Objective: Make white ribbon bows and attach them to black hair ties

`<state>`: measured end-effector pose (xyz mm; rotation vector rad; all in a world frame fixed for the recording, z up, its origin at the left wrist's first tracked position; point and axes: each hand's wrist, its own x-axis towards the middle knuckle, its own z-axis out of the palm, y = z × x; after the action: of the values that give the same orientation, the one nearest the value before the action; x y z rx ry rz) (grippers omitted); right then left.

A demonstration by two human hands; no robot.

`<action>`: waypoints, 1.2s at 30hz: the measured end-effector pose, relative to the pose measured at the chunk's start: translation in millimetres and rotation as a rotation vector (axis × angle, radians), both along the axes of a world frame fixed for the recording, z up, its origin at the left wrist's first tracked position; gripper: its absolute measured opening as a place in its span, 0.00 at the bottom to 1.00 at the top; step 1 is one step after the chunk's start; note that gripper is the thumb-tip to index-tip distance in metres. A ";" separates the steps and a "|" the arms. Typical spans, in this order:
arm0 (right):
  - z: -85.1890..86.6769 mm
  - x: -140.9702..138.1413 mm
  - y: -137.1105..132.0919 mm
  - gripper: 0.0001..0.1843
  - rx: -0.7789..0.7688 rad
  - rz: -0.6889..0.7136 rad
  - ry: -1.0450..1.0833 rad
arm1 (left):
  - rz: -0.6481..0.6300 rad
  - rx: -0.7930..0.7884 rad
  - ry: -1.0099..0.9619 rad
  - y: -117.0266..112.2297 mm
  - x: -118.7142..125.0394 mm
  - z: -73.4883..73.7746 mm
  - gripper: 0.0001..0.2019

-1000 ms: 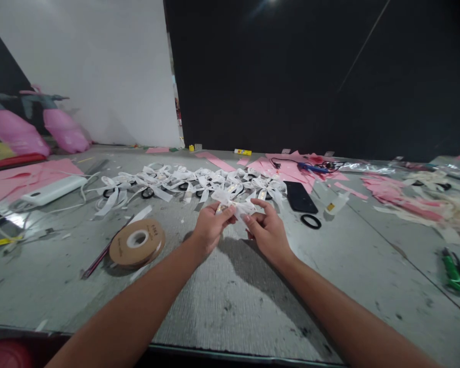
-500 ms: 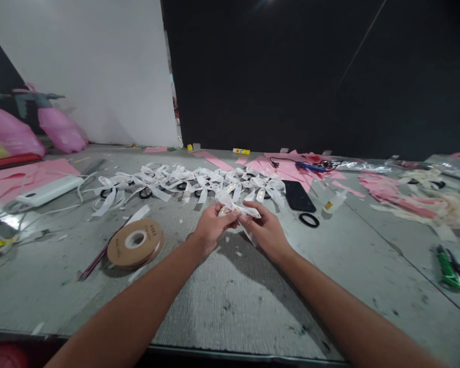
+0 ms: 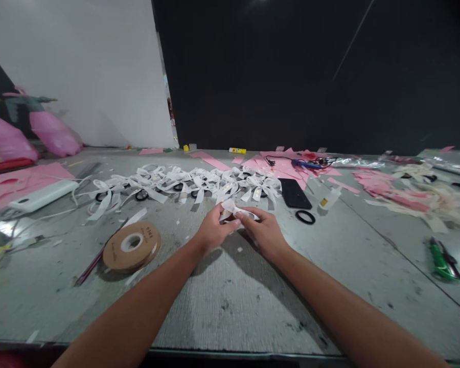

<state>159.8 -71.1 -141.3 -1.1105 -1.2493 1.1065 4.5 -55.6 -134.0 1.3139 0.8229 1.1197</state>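
Observation:
Between the fingertips of both hands is a white ribbon bow (image 3: 229, 206), held just above the table. My left hand (image 3: 213, 228) pinches its left side, thumb pointing right. My right hand (image 3: 263, 231) grips the right side, with a loop of ribbon showing over its fingers. The fingers hide part of the bow. Right behind the hands lies a long heap of white ribbon bows (image 3: 199, 183), several with black rings among them. A brown cardboard ribbon spool (image 3: 147, 240) lies left of my left forearm, partly over a thin dark purple tool (image 3: 92, 267).
A black phone (image 3: 295, 193), a black ring (image 3: 305, 217) and a small clear bottle (image 3: 329, 198) lie to the right. Farther right are green-handled snips (image 3: 442, 259) and pink and cream strips (image 3: 391, 189). A white power strip (image 3: 42, 196) and pink spray bottles (image 3: 53, 133) stand left.
The bow has been turned and gathered in the fingers; its spread-out tails now show less. Both hands stay close together. The whole view has shifted slightly.

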 end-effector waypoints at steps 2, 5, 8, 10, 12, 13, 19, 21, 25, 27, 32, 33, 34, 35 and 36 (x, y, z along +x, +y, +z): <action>0.9 0.4 0.2 0.22 -0.019 -0.053 0.017 | -0.009 -0.018 -0.028 1.3 0.2 -2.3 0.13; 3.5 -0.3 -1.0 0.23 -0.025 -0.077 0.023 | 0.059 -0.038 -0.013 7.2 -0.1 -8.0 0.13; 6.7 -2.0 -2.7 0.25 -0.015 -0.065 0.017 | 0.095 -0.054 -0.015 11.7 -0.2 -11.9 0.14; 8.1 -2.6 -2.9 0.23 0.005 -0.088 0.011 | 0.092 -0.074 -0.044 12.5 0.5 -12.7 0.14; 8.6 -2.5 -2.0 0.21 0.024 -0.122 0.012 | 0.107 -0.101 -0.066 12.5 1.2 -13.0 0.14; 8.6 -2.3 -1.1 0.20 0.034 -0.139 0.026 | 0.122 -0.111 -0.069 12.6 1.3 -13.2 0.14; 8.8 -0.6 2.2 0.20 0.034 -0.124 0.147 | 0.123 -0.045 0.150 15.0 -7.8 -7.8 0.09; 8.0 1.0 1.9 0.20 0.029 -0.071 0.079 | 0.040 0.038 0.266 14.4 -13.0 -2.0 0.10; 3.5 5.8 1.5 0.18 0.111 0.038 -0.219 | -0.025 0.079 0.296 12.3 -17.8 6.1 0.19; 1.3 7.9 2.0 0.17 0.214 0.002 -0.334 | 0.000 0.067 0.307 12.2 -16.8 5.3 0.21; 0.7 10.9 2.3 0.18 0.364 -0.055 -0.393 | 0.049 0.102 0.332 13.0 -13.0 -0.7 0.23; 1.4 10.9 1.7 0.16 0.366 -0.062 -0.401 | 0.049 0.113 0.341 12.8 -12.8 -0.9 0.23; 2.2 10.6 0.8 0.15 0.354 -0.076 -0.402 | 0.050 0.120 0.350 12.6 -12.7 -0.6 0.23; 3.1 10.0 -0.4 0.16 0.329 -0.099 -0.395 | 0.051 0.125 0.359 12.3 -12.7 0.1 0.23; 3.9 9.1 -1.6 0.16 0.298 -0.128 -0.388 | 0.053 0.126 0.362 11.9 -12.7 1.0 0.22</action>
<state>168.9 -72.8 -137.4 -1.1878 -1.5611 0.5986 -8.2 -43.6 -133.1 1.6379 1.0693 1.0004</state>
